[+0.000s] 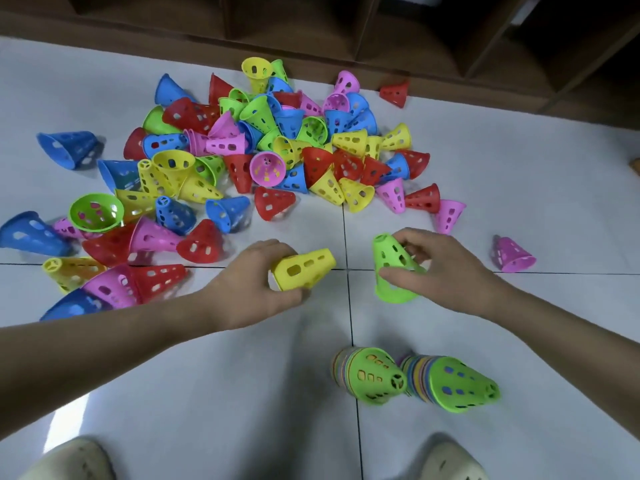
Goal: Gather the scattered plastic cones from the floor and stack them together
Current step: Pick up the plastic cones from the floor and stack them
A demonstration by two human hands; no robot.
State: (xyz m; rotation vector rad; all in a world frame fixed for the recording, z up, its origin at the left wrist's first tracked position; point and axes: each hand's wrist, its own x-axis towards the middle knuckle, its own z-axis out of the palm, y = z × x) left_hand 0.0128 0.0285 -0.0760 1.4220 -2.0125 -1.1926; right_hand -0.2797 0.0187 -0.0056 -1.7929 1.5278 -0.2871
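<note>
A big heap of perforated plastic cones point(263, 140) in red, blue, yellow, green and pink covers the pale tiled floor ahead of me. My left hand point(256, 275) grips a yellow cone point(304, 268) lying on its side, tip pointing right. My right hand point(436, 261) holds a green cone point(389, 258) with its tip up and to the left, fingers curled round it. Two stacks of nested cones, each topped with green, lie on their sides near my feet: the left stack point(370, 374) and the right stack point(457, 382).
Loose cones lie apart from the heap: a pink one point(512, 254) at the right, a red one point(394, 93) near the dark wooden shelving point(381, 36) at the back, blue ones point(69, 147) at the left. My two slippers point(69, 460) sit at the bottom edge.
</note>
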